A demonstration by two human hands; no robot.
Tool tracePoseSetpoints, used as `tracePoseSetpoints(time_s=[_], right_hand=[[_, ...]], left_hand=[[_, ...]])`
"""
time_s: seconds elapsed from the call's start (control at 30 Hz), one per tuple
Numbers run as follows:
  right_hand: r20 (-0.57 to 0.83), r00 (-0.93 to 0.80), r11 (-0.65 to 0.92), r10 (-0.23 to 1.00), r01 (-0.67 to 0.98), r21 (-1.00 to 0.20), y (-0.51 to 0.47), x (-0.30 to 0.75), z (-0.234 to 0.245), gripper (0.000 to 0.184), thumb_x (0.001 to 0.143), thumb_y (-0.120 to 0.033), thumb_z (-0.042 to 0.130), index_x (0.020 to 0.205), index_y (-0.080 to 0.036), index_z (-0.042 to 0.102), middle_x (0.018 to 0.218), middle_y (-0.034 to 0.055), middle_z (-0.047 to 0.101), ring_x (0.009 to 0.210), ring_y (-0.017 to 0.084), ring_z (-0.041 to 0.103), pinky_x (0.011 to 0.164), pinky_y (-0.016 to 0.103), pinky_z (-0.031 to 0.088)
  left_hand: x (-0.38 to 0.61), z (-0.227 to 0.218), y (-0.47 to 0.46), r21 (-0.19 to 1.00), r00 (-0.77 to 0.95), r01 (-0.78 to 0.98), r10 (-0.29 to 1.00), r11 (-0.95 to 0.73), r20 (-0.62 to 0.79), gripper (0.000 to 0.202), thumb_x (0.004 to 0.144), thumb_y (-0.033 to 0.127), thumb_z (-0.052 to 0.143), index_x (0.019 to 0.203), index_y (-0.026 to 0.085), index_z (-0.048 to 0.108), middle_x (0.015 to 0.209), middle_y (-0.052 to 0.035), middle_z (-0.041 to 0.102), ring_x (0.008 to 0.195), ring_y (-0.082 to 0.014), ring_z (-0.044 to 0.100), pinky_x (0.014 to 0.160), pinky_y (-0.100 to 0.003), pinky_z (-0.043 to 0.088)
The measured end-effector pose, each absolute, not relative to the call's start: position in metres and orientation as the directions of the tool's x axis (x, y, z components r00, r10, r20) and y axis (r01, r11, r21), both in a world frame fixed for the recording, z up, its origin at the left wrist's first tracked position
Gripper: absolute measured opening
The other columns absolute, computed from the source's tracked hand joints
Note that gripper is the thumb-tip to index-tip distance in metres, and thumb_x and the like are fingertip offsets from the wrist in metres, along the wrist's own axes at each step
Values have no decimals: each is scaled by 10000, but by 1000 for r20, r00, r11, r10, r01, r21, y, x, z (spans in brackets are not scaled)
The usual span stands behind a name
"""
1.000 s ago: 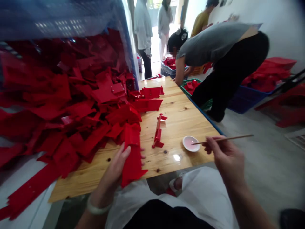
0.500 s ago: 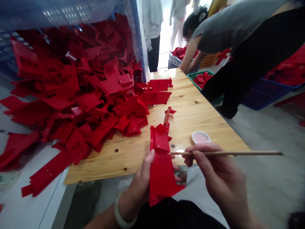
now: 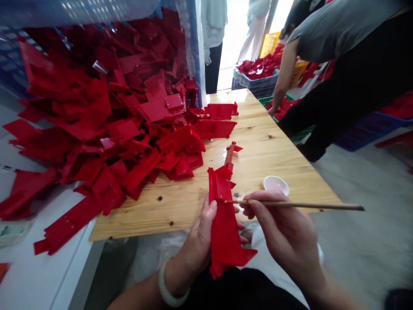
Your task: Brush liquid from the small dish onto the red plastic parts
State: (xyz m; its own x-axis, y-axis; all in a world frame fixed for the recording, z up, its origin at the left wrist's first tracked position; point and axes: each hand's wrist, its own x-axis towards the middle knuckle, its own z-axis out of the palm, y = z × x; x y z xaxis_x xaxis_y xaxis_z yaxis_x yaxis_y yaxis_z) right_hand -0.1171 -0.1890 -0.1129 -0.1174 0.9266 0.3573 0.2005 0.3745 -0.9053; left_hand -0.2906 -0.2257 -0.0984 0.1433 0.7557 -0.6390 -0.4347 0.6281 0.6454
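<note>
Well left of the fingers, a heap of red plastic pieces (image 3: 106, 129) spills onto the wooden tabletop (image 3: 267, 159). A left hand (image 3: 201, 232) with a pale bangle (image 3: 169, 286) grips a long red plastic piece (image 3: 224, 232), thumb pressed on its front, fingers (image 3: 239, 224) curled behind it. Straight ahead of those fingers, a small red plastic part (image 3: 229, 157) lies on the wood. A right hand (image 3: 285, 228) pinches a thin wooden stick (image 3: 290, 204) between its fingers (image 3: 258, 202), the tip at the held piece's edge. Just beyond them sits a small white dish (image 3: 275, 185). Farther right, a person in a grey shirt (image 3: 338, 43) bends over a green crate (image 3: 280, 105).
</note>
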Motion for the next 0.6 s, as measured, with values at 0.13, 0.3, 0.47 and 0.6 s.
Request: tracePoseSetpoints(time_s=[0.13, 0.3, 0.47, 0.6], right_hand=[[371, -125, 390, 920, 205, -898, -189, -119, -109, 155, 1105, -174, 661, 1171, -294, 733, 1032, -7, 787, 821, 134, 788, 755, 231, 657], [374, -159, 401, 914, 204, -893, -189, -120, -102, 152, 1100, -164, 651, 1157, -277, 735, 997, -11, 786, 788, 112, 774, 722, 178, 652], [382, -177, 415, 907, 215, -884, -191, -113, -101, 166, 1091, -140, 634, 1144, -261, 735, 984, -1, 784, 810, 117, 775, 740, 176, 646], [347, -121, 365, 930, 195, -910, -194, -107, -106, 179, 1098, -156, 642, 1180, -265, 758, 1037, 27, 800, 832, 148, 783, 767, 234, 664]], left_hand=[[-289, -100, -227, 654, 144, -435, 765, 619, -628, 765, 946, 843, 617, 1322, 178, 656, 1063, -154, 837, 882, -339, 844, 797, -414, 666], [-288, -100, -226, 626, 146, -455, 746, 634, -650, 800, 906, 852, 666, 1328, 173, 666, 1035, -152, 830, 858, -335, 833, 808, -423, 662], [-289, -101, -225, 610, 150, -470, 738, 638, -658, 855, 874, 881, 678, 1313, 147, 697, 987, -151, 829, 810, -322, 825, 781, -418, 667], [-291, -103, -224, 585, 207, -491, 738, 646, -642, 819, 897, 854, 666, 1252, 121, 753, 980, -164, 832, 815, -312, 826, 775, -392, 664]])
